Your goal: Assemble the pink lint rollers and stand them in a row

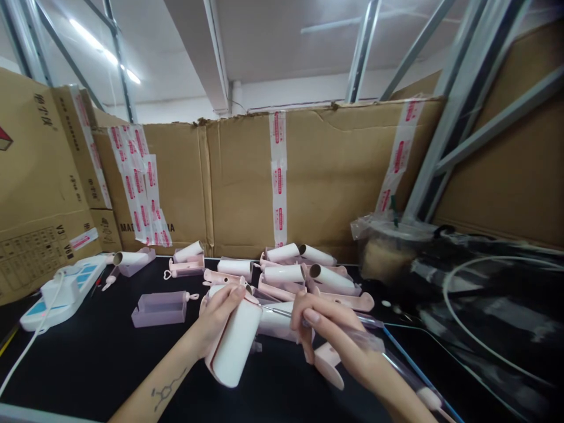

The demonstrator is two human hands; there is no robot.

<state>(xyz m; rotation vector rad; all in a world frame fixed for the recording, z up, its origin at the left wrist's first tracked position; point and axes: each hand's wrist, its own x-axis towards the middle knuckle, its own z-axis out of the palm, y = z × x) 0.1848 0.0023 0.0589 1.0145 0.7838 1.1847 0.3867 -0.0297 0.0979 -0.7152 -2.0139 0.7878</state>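
My left hand (222, 305) is closed around a lint roller (238, 343), a white paper roll on a pink frame, tilted above the black table. My right hand (328, 323) grips a screwdriver (277, 311) with a thin metal shaft; its handle is mostly covered by the fingers. The shaft's tip meets the pink frame at the roll's upper end, though the exact contact is too small to make out. Below my right hand lies a pink handle piece (329, 367). Behind both hands are several white rolls (284, 273) with pink frames and translucent purple cases.
An open purple case (159, 308) lies left of my hands. Farther left is a power strip (66, 291) with a plugged-in white charger. A bagged drink cup (388, 249) and a dark plastic-wrapped pile (493, 317) stand right. Cardboard (238, 182) walls the back.
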